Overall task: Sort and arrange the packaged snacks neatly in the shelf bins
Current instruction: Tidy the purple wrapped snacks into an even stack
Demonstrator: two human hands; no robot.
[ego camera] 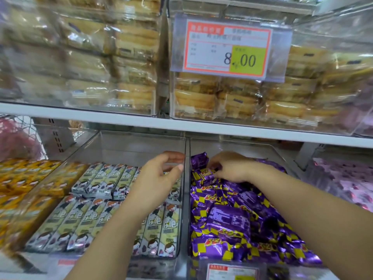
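Orange-yellow wrapped snack packs (24,178) fill the leftmost bin. Next, cream-and-grey long cartoon-printed packets (90,219) lie in two rows in a clear plastic bin (141,142). The left hand (159,176) hovers over them, its fingers loosely curled and holding nothing. Apart from it, the right hand (232,168) reaches into the neighbouring bin and appears to pinch one of the heaped purple-and-yellow foil snack packets (232,225).
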